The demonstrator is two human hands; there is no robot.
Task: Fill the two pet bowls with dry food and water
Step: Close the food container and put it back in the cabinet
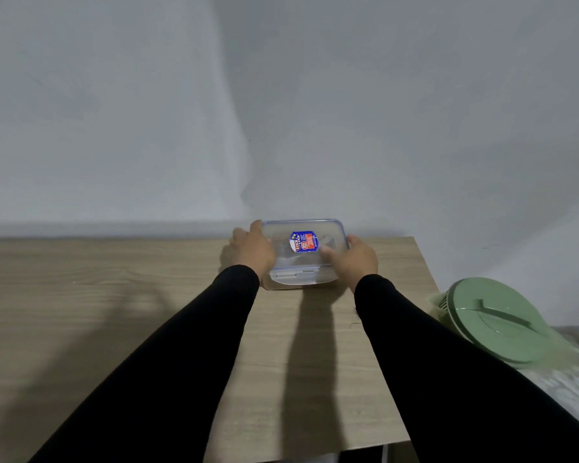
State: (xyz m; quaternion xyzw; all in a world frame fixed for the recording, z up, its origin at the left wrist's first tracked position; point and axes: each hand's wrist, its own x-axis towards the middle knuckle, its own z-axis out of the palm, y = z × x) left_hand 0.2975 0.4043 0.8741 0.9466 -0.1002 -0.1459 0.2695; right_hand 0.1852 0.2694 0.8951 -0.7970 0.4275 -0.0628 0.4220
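Observation:
A clear plastic container [301, 259] with a blue-rimmed lid and a blue and red label stands on the wooden table [114, 295], close to the wall. My left hand [252, 250] grips its left side, fingers curled over the lid's edge. On the right side my right hand [355, 259] holds it, thumb lying on the lid. The picture is blurred, so what the container holds stays unclear. No pet bowl is in view.
A pale green round bin with a handled lid [495, 324] stands on the floor just right of the table's right edge. A grey wall runs behind the table. Shadows of my arms fall across the tabletop.

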